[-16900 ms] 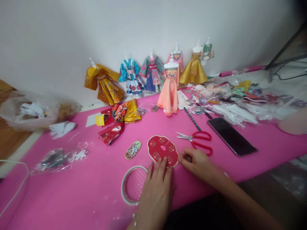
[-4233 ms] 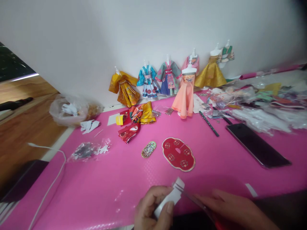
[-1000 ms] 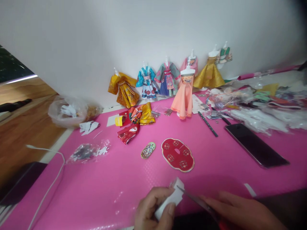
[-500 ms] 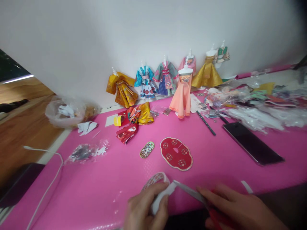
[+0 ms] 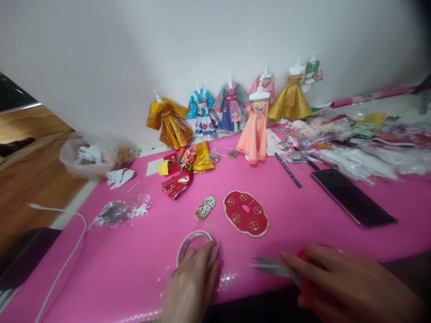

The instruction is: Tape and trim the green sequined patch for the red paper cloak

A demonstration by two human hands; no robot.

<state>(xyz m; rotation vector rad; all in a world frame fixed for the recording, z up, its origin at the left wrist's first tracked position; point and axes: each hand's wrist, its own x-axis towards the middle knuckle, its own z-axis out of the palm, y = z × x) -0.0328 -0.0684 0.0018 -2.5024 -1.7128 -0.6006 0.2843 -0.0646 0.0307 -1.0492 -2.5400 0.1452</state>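
Note:
My left hand lies on the near edge of a white tape roll, which lies flat on the pink mat; the fingers curl over its rim. To the right, my right hand is closed round red-handled scissors, whose blades point left just above the mat. A red ornate collar piece and a small glittery oval lie just beyond both hands.
A dark phone and a dark stick lie to the right. A peach dress on a stand stands before a row of doll dresses by the wall. Fabric scraps, plastic bags and a white cable lie to the left.
My left hand has lowered the tape roll from upright in the air to flat on the mat. The scissors have drawn away from the tape and dropped lower.

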